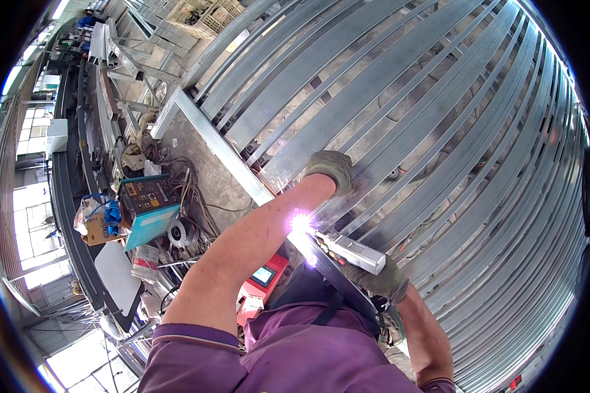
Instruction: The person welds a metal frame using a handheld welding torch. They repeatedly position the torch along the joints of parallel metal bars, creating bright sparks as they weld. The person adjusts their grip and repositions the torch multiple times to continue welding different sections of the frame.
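My right hand (pixel 383 280), in a grey-green glove, is closed round a silver handheld welding torch (pixel 355 253). A bright white-pink glare (pixel 300 223) burns at the torch's tip, at the frame edge where the flat bars end, and hides the joint there. A second, smaller glow (pixel 311 261) shines just below it. Farther out, my left hand (pixel 332 169), gloved too, is curled over a galvanized metal bar (pixel 367 171); most of its fingers are hidden. My left forearm crosses over the frame's edge (pixel 226 157).
Long parallel metal bars (pixel 465 85) with gaps between them fill the right side. On the left are a teal-sided machine with a control panel (pixel 152 203), a wire spool (pixel 179 232) and tangled cables (pixel 191 190). A red machine with a screen (pixel 263 278) stands near my body.
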Demonstrator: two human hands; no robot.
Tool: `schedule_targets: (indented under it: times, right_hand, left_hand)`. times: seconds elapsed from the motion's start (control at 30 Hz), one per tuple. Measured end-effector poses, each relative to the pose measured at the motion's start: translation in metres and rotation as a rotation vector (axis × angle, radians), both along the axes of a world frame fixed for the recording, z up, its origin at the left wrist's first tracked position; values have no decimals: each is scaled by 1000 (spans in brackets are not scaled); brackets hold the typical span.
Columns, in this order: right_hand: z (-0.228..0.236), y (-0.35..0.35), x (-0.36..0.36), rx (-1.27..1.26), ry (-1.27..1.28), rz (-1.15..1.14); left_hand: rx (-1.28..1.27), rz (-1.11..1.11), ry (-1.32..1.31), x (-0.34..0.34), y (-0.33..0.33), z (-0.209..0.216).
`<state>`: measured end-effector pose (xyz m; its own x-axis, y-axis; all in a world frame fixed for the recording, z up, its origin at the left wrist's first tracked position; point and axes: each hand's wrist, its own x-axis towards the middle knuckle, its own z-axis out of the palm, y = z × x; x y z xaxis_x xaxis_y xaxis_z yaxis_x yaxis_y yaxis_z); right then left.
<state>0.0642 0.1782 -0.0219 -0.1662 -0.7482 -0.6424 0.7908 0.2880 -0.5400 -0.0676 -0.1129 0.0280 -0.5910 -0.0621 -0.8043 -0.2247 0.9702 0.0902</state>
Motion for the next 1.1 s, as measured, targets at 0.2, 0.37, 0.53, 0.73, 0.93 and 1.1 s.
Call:
schedule_targets:
  times: [0.2,0.37,0.53,0.73,0.93,1.1]
  right_hand:
    - [32,-7,-14,79,322,162]
    - [36,-8,-15,62,192,108]
    - [50,-8,-18,79,227,103]
    - [31,2,-10,63,490,204]
    - [18,3,-7,28,64,91]
    - [25,7,-8,63,290,172]
  left_hand:
    - [-6,-3,12,1,-1,-6]
    - [-4,-15,18,2,0,-5]
    - [-3,-22,3,1,-2,-7]
    - [-17,-21,22,2,1,-5]
    - [-12,-16,25,2,0,-4]
    - [-15,-16,12,2,0,-4]
